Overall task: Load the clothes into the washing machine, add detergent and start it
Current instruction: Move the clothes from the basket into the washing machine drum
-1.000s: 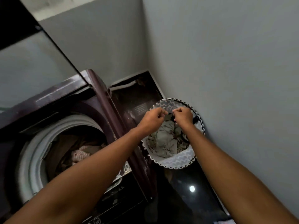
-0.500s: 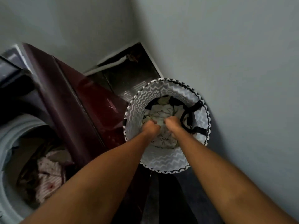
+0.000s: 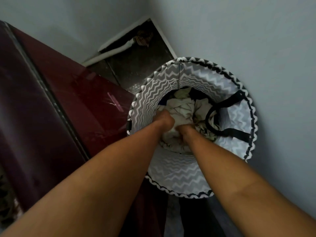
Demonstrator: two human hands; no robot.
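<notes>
1. The pale clothes (image 3: 181, 108) are gripped by the left hand (image 3: 164, 119) and the right hand (image 3: 183, 131), fingers dug in.
2. Both hands are surrounded by the chevron laundry basket (image 3: 177, 171).
3. The maroon washing machine (image 3: 68, 103) is seen left of the left hand.

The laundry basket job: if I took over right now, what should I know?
Left hand and right hand are both down inside the zigzag laundry basket, gripping the pale clothes.
The basket stands by the wall, right beside the maroon washing machine.
Nothing is lifted out yet.
Left: carry the clothes into the machine, add detergent, start it.
</notes>
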